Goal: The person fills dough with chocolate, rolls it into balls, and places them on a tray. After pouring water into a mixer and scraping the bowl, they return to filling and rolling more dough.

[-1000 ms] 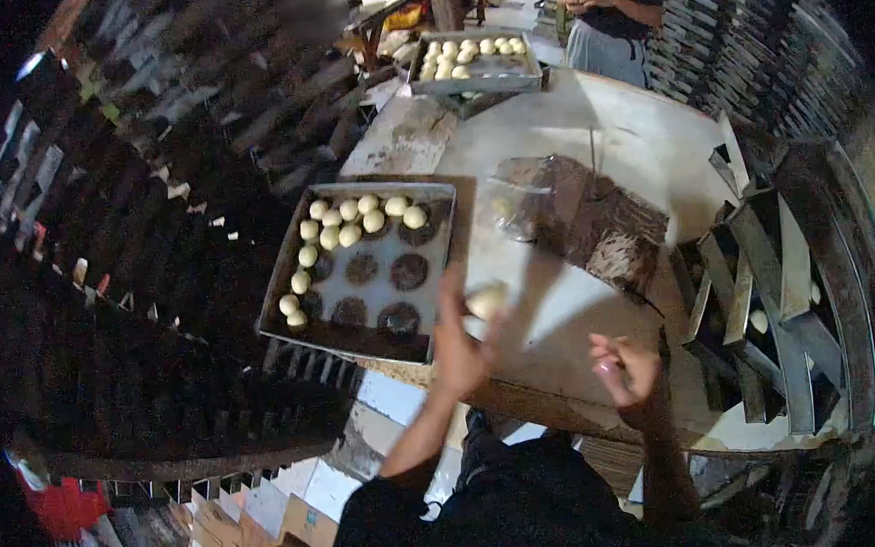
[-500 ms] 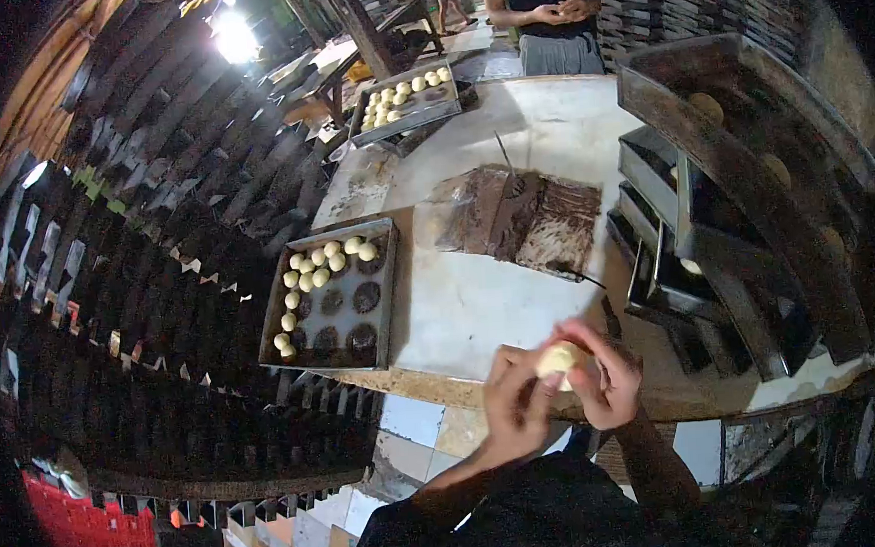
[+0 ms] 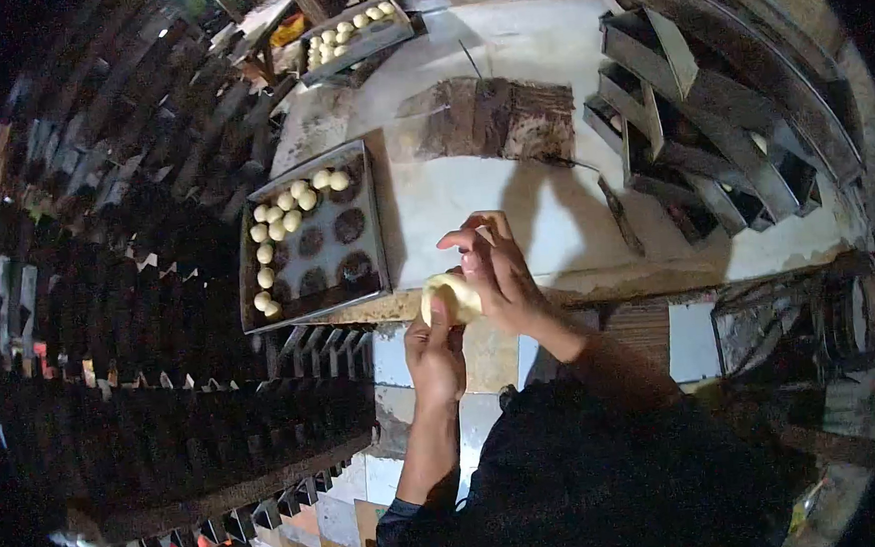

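Note:
A pale, flattened piece of dough [image 3: 456,300] is in my left hand [image 3: 437,356], with the thumb lying on its face. My right hand [image 3: 498,280] is just right of the dough, fingers apart and curved above it, near its right edge; whether it touches is hard to tell. Both hands are at the front edge of the pale worktable [image 3: 444,218]. To their left a metal tray [image 3: 380,227] holds several round dough balls [image 3: 292,220] along its back and left side, over dark round marks.
A dark brown smeared sheet [image 3: 498,117] lies mid-table with a thin stick. A dark spatula-like tool [image 3: 619,214] lies right of it. Empty-looking metal tins [image 3: 669,129] are stacked at the right. A second tray of dough balls [image 3: 358,43] stands at the back left.
The view has tilted down and the table sits higher in it. The dough is now spread flatter, held in my left hand, and my right hand has opened away from it.

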{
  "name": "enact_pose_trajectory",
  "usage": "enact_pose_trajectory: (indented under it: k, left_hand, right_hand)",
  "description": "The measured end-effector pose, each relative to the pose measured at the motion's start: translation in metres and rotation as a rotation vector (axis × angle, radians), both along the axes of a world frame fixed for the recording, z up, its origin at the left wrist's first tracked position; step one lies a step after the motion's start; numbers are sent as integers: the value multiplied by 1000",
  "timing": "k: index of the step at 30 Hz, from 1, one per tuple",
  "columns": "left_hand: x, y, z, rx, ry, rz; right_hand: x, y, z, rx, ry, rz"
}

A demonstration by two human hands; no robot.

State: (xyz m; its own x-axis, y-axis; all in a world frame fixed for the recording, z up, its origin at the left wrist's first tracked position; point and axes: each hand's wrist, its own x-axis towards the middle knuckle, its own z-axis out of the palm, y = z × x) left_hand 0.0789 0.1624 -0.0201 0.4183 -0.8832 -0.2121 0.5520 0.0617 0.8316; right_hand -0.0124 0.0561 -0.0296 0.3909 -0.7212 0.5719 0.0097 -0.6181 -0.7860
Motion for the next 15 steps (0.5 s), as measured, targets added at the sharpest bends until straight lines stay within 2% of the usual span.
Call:
enact_pose_trajectory:
  k: [1, 2, 4, 5, 7, 8, 9, 11, 12, 14, 15]
  left_hand:
    - [2, 8, -5, 139, -55, -81]
    - [9, 10, -15, 160, -21, -129]
    - [23, 17, -34, 205, 45, -226]
    - [29, 13, -41, 109, 207, -208]
    - [44, 11, -60, -22, 430, -246]
    - [47, 6, -58, -31, 389, -273]
    - [48, -1, -48, -42, 345, -297]
    - [53, -17, -40, -32, 299, -328]
    - [54, -28, -40, -45, 290, -319]
    - [56, -50, -41, -57, 258, -303]
    - [63, -57, -45, -25, 242, -355]
  right_hand:
    - [12, 3, -14, -39, 6, -25]
    - [20, 11, -24, -36, -33, 7]
    - [19, 4, -36, 189, 62, 190]
    - [9, -6, -38, 166, 147, 170]
    - [-4, -39, -40, 295, 350, 51]
    - [-19, -71, -57, 124, 445, -42]
    - [-38, -119, -95, 163, 546, -190]
    - [-89, -194, -143, -212, 980, -556]
    - [-99, -207, -145, -189, 1070, -637]
    - [-107, -234, -143, -46, 1285, -627]
    - [-110, -244, -138, 82, 1408, -529]
